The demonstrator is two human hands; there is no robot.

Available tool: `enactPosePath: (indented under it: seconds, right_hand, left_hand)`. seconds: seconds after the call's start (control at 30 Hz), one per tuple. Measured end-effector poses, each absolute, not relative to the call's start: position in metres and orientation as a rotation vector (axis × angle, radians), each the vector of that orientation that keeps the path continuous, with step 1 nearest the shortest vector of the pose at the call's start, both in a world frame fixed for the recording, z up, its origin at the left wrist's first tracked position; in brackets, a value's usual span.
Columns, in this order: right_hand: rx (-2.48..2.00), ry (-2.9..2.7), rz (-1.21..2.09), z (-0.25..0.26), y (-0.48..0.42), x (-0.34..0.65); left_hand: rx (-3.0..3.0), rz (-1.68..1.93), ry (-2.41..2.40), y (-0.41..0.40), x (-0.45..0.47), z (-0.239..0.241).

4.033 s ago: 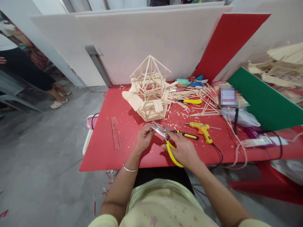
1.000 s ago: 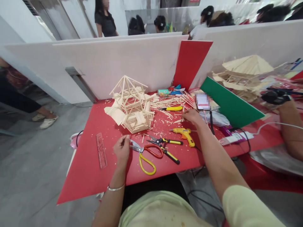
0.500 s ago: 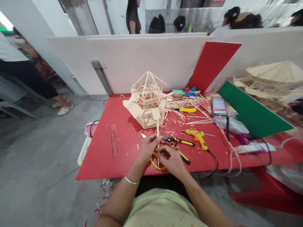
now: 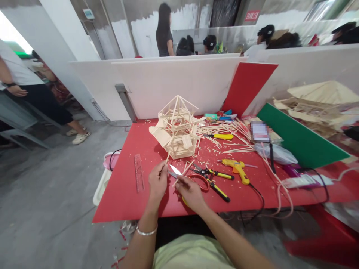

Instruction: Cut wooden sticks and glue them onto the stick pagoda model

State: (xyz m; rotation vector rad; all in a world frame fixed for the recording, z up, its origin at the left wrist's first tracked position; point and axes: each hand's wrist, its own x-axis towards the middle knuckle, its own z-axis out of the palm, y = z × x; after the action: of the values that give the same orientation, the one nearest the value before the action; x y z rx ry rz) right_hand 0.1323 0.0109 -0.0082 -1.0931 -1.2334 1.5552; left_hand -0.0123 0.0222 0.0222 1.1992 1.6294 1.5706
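My left hand (image 4: 157,181) is closed around a thin wooden stick (image 4: 167,158) that points up toward the model. My right hand (image 4: 192,192) is closed over the middle of a pair of scissors (image 4: 202,182) with red and yellow handles, which lies on the table; the palm hides part of it. The scissors' blades point toward my left fingers. Several loose sticks (image 4: 188,167) lie crossed beside my right fingertips. Beyond both hands stands a many-sided wooden stick model (image 4: 178,129) with a pointed roof frame and slatted panels.
Black-and-yellow pliers (image 4: 220,174), a yellow glue gun (image 4: 237,169) and a yellow utility knife (image 4: 224,136) lie to the right. A clear ruler (image 4: 139,173) is at left on the red tabletop (image 4: 117,201). Behind are sticks (image 4: 238,147), a green board (image 4: 301,140) and white partitions (image 4: 174,82).
My hands have moved apart from the sticks they held together. My left hand shifted left with one stick; my right moved onto the scissors. Sticks now lie beside it. The view tilted up slightly.
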Motion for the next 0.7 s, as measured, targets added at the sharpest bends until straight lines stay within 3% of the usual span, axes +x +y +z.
enactPosePath:
  seconds: [0.13,0.4,0.6,0.7]
  right_hand:
    - [-0.994,-1.331,1.577,-0.004,0.035,0.114]
    - [-1.018,-1.941,1.054,0.015,0.019,0.157]
    - [-1.184,-1.776,1.052,0.024,0.024,0.178]
    - [-1.188,-1.652,1.200,0.026,0.036,0.171]
  left_hand:
    - [1.144,1.619,1.646,0.019,-0.019,0.023]
    - [0.762,1.441,1.175,0.030,0.005,0.027]
    - [0.537,1.510,0.957,0.064,0.030,0.029]
    - [0.527,1.518,0.955,0.078,0.037,0.031]
